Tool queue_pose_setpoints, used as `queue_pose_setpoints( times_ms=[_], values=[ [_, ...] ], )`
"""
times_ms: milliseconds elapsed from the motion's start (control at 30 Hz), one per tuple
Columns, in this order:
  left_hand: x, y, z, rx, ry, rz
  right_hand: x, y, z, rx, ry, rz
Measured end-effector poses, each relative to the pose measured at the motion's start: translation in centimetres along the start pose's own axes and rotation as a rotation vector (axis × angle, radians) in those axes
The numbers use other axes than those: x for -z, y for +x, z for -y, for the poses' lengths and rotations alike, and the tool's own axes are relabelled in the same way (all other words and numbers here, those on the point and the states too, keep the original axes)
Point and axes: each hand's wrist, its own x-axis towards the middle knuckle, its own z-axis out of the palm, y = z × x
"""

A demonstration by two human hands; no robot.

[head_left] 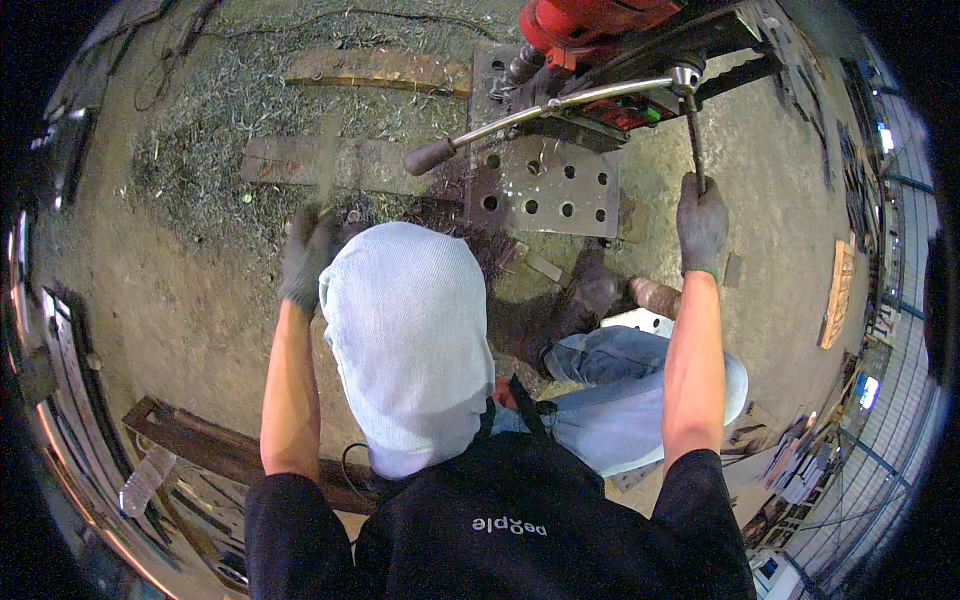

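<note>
My right hand (702, 228), in a dark grey work glove, is wrapped round the end of a metal feed lever (695, 140). That lever hangs from the hub of a red drilling machine (585, 25). A second lever (555, 106) with a dark grip reaches left from the same hub. Under the machine lies a steel plate (550, 192) with several round holes. My left hand (308, 262), gloved too, is closed left of the plate, beside the metal shavings. A faint, blurred pale strip rises from its fingers; what it is I cannot make out.
Curly metal shavings (195, 150) cover the floor at the upper left. Flat bars (380, 68) lie among them. A steel beam (190, 435) is at the lower left. Off to the right are a wooden pallet (837, 293) and a mesh fence (915, 240).
</note>
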Motion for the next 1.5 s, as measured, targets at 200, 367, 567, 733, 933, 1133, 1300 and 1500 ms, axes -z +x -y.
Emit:
queue_pose_setpoints(
  times_ms=[200, 367, 567, 733, 933, 1133, 1300, 1500],
  values=[
    [-11.0, 2.1, -10.9, -0.299, 0.191, 0.28, -0.3, 0.3, 0.2, -0.012, -0.004, 0.016],
    [-15.2, 4.3, -10.1, -0.41, -0.196, 0.497, 0.0, -0.1, -0.6, -0.071, -0.018, 0.042],
    [-16.9, 13.6, 1.1, -0.483, 0.03, 0.449, -1.2, 0.0, 2.0, -0.027, 0.067, 0.007],
    [-17.5, 10.1, 1.3, -0.439, 0.144, 0.373, -3.0, -0.1, -0.2, -0.05, 0.153, 0.042],
    [-16.2, 4.6, -6.9, -0.269, 0.306, 0.414, -3.6, -0.2, -1.7, 0.005, 0.169, -0.014],
    [-15.9, 3.3, -11.1, -0.16, 0.822, 0.449, -3.0, -0.6, -0.6, -0.022, 0.119, 0.0],
    [-16.6, 5.2, -3.7, -0.535, 0.373, 0.15, -2.8, -0.5, 0.7, -0.054, 0.149, 0.003],
    [-16.8, 9.3, -2.9, -0.492, 0.738, 0.325, -3.3, -0.2, 1.6, -0.058, 0.196, 0.022]
  ],
)
